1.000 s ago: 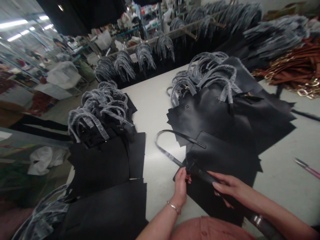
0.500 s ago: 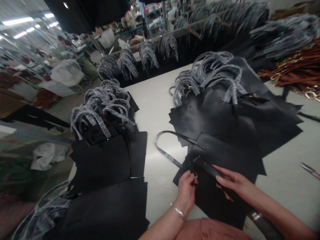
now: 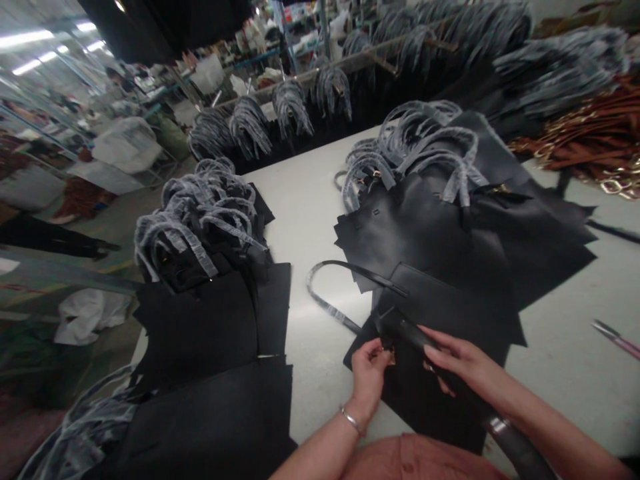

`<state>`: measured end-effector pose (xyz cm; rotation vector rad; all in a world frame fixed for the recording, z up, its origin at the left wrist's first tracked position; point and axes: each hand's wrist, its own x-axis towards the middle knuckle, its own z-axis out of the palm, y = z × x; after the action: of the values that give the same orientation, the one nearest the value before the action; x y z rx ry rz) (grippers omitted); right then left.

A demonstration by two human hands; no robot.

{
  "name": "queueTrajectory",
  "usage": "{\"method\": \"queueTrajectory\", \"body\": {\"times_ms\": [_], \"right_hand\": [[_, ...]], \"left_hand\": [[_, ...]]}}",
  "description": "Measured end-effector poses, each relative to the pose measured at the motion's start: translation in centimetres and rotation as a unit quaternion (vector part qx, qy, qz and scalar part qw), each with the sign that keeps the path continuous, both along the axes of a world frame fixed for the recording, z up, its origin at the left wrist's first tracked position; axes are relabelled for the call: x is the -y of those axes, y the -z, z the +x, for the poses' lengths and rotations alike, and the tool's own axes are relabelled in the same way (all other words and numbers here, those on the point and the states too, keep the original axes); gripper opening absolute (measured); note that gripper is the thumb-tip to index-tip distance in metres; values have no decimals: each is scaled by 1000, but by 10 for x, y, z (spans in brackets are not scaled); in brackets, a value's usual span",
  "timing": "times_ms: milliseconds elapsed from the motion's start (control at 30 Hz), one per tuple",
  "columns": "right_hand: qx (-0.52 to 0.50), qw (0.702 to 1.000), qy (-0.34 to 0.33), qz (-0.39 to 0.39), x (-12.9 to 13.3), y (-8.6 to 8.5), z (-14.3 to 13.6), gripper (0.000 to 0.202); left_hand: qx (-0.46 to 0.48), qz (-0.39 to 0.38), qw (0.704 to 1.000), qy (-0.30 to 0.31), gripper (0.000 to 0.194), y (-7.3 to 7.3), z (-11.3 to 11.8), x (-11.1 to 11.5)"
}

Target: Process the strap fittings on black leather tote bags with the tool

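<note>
My left hand (image 3: 369, 377) is closed in a pinch at a small gold-coloured metal fitting (image 3: 390, 357); its attachment is hidden by my fingers and dark leather. In my right hand (image 3: 463, 361) is a wide black leather strap (image 3: 406, 329), gripped between thumb and fingers, its tail running down toward my body. Both hands hover over a black leather panel (image 3: 435, 417) at the front of the table. Just beyond my left hand, a curved bag handle (image 3: 340, 316), partly wrapped in clear film, reaches from that panel onto the white tabletop (image 3: 315, 233).
Stacked black panels with wrapped handles (image 3: 190, 213) line the table's left side. More black panels (image 3: 425, 227) lie beyond my hands. At right are a pen-like tool (image 3: 617, 339) and brown straps with gold hardware (image 3: 590, 127). Wrapped handles (image 3: 293, 107) hang behind the table.
The strap's far end has shifted slightly left and lies nearer my left fingers. My left hand's pinch has turned a little. The whole view has drifted slightly.
</note>
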<state>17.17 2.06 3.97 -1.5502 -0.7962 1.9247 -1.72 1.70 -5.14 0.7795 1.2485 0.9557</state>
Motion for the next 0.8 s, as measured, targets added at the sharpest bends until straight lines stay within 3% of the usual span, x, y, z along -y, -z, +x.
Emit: {"method": "queueTrajectory", "body": {"times_ms": [133, 233, 300, 400, 533, 700, 800], "right_hand": [[-23, 998, -57, -18, 3, 2, 2, 90], [-2, 1000, -31, 5, 1, 3, -1, 90], [28, 999, 24, 25, -4, 1, -1, 90], [54, 996, 61, 31, -9, -2, 10, 91], [86, 995, 49, 33, 8, 9, 30, 90], [122, 991, 32, 35, 39, 29, 45, 86], [177, 981, 67, 48, 48, 23, 54, 82]], "left_hand": [[-87, 40, 995, 27, 10, 1, -3, 3], [-202, 75, 970, 115, 9, -7, -9, 3], [-293, 136, 935, 148, 23, -19, -13, -6], [-413, 253, 865, 129, 47, -35, -11, -37], [-499, 337, 771, 208, 43, -30, 10, -98], [-603, 339, 639, 335, 52, -20, 41, -160], [-627, 302, 622, 357, 48, -24, 46, -178]]}}
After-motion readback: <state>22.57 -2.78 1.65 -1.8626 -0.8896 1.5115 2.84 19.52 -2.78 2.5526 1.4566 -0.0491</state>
